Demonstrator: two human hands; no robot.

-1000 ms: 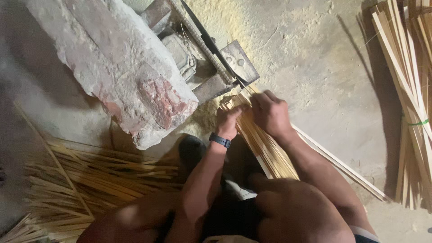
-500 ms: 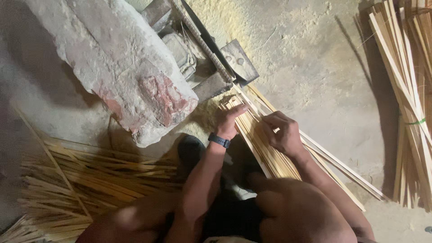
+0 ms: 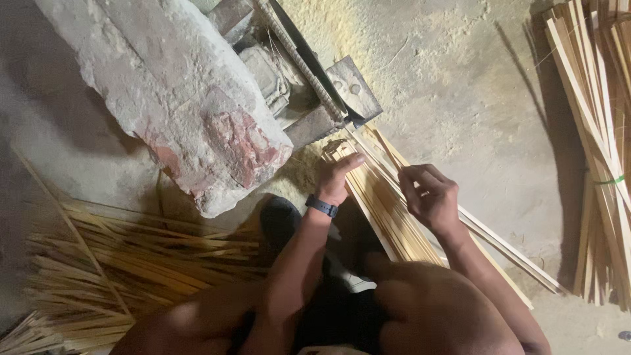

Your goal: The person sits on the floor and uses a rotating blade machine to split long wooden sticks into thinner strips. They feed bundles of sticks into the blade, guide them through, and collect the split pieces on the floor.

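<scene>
The bundle of thin bamboo strips [image 3: 388,210] is laid on the floor [image 3: 473,98], at 6 o'clock from the metal cutter [image 3: 328,98]. Its top end is pressed by the flat, open left hand [image 3: 338,177]. One strip is pinched in the right hand [image 3: 430,197], whose grip is curled nearly closed.

Stone block [image 3: 177,105] lies left of the metal cutter [image 3: 315,85]; the strip bundle [image 3: 388,204] lies below it, loose sticks [image 3: 131,263] far left.

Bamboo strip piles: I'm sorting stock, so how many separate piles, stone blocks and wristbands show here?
Bamboo strip piles: 3, under the hands, left heap, right bundle
Stone block: 1
Wristband: 1
Total: 5
</scene>
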